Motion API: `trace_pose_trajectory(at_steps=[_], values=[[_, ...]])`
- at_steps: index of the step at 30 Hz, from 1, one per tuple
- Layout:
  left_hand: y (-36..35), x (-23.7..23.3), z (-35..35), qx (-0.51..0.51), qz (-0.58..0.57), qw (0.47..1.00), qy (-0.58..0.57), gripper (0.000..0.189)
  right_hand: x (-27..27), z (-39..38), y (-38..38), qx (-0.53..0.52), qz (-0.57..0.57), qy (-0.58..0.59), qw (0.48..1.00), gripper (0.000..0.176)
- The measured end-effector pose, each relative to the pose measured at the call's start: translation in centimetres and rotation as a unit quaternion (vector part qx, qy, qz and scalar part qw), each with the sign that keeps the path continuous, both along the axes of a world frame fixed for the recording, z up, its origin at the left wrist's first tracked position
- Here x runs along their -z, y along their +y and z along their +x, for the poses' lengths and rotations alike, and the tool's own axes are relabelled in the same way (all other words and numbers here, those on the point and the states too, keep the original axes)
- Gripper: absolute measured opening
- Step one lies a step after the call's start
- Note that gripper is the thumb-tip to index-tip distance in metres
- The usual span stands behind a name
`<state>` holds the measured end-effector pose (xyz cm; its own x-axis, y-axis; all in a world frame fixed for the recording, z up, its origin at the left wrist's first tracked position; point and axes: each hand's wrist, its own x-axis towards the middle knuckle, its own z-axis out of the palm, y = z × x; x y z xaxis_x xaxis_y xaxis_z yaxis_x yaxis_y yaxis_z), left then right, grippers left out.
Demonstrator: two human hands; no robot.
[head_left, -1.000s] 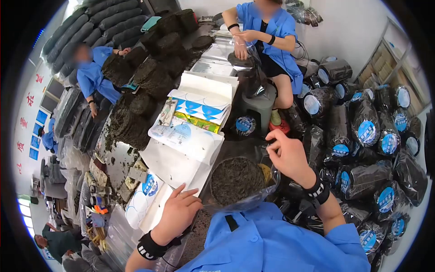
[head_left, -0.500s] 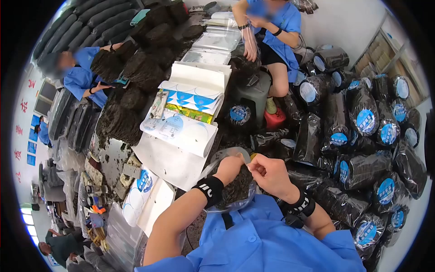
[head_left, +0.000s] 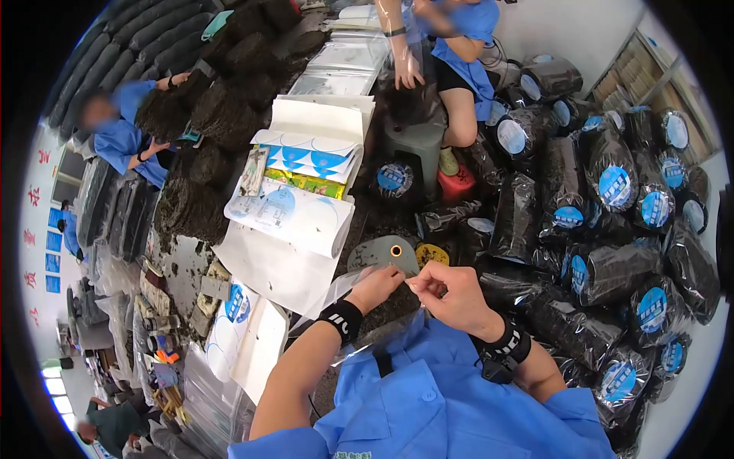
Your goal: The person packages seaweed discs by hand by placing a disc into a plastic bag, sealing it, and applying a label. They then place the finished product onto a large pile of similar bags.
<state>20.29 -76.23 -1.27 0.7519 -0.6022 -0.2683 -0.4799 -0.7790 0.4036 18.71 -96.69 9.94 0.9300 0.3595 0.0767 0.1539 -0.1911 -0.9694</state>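
Note:
In front of my lap is a clear plastic bag (head_left: pixel 394 330), with dark crumbly material showing through and around it. My left hand (head_left: pixel 376 288) is closed, its fingertips pinching the film at the bag's upper edge. Close by on the right, my right hand (head_left: pixel 453 297) has thumb and forefinger pressed together on what looks like the same thin edge. Just beyond my fingers lies a grey plate (head_left: pixel 375 252) with a ringed hole. A round yellow piece (head_left: pixel 433 255) sits beside it, partly behind my right hand.
Label sheets (head_left: pixel 294 218) and white paper cover the table on the left, near dark compressed blocks (head_left: pixel 191 210). Many wrapped black cylinders (head_left: pixel 612 264) with blue labels crowd the right. A co-worker (head_left: pixel 462 46) sits ahead by a grey stool (head_left: pixel 417 141); another (head_left: pixel 130 126) handles blocks.
My hands have drawn slightly apart, the left shifting leftward. The bag's rim has dropped, uncovering the grey plate and yellow piece. The seated co-worker's hand has lowered toward the stool.

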Motion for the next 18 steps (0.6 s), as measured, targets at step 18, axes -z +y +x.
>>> trace_pose_trajectory(at_steps=[18], values=[[0.6,3.5,-0.3,0.048,-0.073,0.992,-0.094,0.019,-0.1,-0.4,-0.1,-0.018,-0.021,0.009,1.0,0.009]])
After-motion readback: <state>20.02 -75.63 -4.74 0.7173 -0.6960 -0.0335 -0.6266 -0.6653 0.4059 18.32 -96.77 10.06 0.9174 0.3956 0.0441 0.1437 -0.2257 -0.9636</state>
